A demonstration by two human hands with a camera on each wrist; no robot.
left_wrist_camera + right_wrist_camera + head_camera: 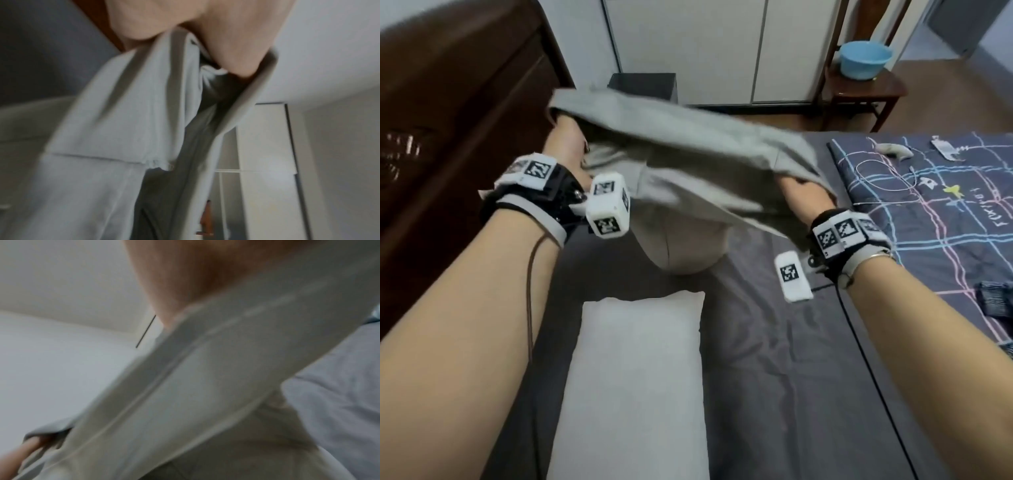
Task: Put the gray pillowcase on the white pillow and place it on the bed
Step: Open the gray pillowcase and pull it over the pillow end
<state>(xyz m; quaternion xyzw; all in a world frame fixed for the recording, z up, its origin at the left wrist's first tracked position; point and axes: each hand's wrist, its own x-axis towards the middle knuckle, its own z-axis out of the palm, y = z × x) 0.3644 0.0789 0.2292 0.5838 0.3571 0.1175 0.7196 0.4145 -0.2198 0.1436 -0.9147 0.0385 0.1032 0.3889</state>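
A bed (774,359) with a dark gray sheet fills the lower half of the head view; a plaid blanket (945,212) lies at the right edge with a white cable (887,178) looped on it. At the upper right a blue basin (864,60) sits on a wooden stool (859,92), white wardrobe doors (715,48) span the top, and a dark wooden headboard (458,113) fills the upper left.

Both wrist views are blurred; fingers are mostly covered by cloth, and the far end of the pillowcase sags out of clear sight.

The left hand (566,144), raised at centre left, grips one corner of the gray pillowcase (688,150); the right hand (801,195), lower at centre right, holds the other corner, its fingers curled under the fabric. The cloth is stretched between them above the bed. The white pillow (633,377) lies bare on the sheet at bottom centre.
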